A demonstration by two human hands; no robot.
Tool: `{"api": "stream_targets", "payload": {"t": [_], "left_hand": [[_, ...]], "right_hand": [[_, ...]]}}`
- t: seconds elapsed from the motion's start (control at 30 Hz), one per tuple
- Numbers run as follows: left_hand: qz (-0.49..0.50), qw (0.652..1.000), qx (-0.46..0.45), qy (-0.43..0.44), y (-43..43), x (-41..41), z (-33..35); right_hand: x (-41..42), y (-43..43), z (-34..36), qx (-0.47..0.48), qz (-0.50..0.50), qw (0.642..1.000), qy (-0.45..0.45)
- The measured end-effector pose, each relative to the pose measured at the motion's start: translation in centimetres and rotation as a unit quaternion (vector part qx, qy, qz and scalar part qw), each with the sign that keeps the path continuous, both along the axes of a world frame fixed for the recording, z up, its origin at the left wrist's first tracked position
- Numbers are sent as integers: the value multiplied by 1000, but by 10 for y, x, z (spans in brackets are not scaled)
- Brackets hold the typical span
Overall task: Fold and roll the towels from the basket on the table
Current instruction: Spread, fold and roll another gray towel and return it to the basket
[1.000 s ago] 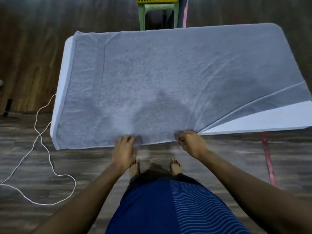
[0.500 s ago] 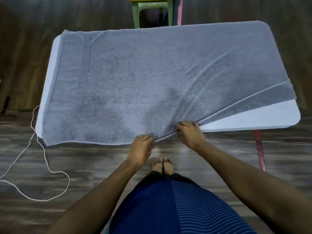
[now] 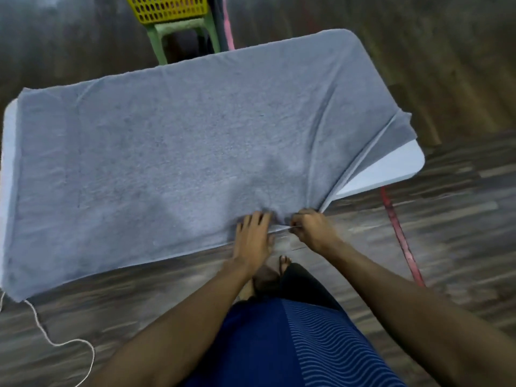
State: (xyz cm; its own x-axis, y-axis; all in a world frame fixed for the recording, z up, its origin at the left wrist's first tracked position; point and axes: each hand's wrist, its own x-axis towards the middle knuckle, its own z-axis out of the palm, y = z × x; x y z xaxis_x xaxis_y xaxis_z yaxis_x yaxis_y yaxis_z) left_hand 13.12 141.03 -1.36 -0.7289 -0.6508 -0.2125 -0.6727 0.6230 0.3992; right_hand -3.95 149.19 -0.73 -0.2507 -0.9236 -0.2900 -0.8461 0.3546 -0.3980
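One table (image 3: 391, 169): white, bare only at its 3 o'clock corner and 9 o'clock end.
Towel (image 3: 181, 163): grey, spread over the table, lying from 9 to 2 o'clock of the hands.
Basket (image 3: 167, 8): yellow, on a green stool (image 3: 159, 37), at 12 o'clock beyond the table.
Left hand (image 3: 252, 238): fingers straight, flat on the towel's near edge.
Right hand (image 3: 314, 229): curled, pinching the hem just beside the left.

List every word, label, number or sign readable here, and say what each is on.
None can be read. The towel, the table, the basket and the shirt show no print, tag or label in this blurred view.
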Motion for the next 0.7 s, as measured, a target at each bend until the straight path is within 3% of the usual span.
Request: {"api": "stream_targets", "payload": {"t": [0.17,0.37,0.53,0.7], "left_hand": [[-22,999,25,36,10,-53,2],[15,994,35,104,22,-50,-7],[108,992,-14,60,43,-53,-12],[209,975,-20,-67,71,-103,-8]], "right_hand": [[-30,0,3,-24,32,999,8],[-124,8,-5,74,125,985,96],[-214,6,4,49,140,979,142],[-260,33,10,48,143,986,64]]}}
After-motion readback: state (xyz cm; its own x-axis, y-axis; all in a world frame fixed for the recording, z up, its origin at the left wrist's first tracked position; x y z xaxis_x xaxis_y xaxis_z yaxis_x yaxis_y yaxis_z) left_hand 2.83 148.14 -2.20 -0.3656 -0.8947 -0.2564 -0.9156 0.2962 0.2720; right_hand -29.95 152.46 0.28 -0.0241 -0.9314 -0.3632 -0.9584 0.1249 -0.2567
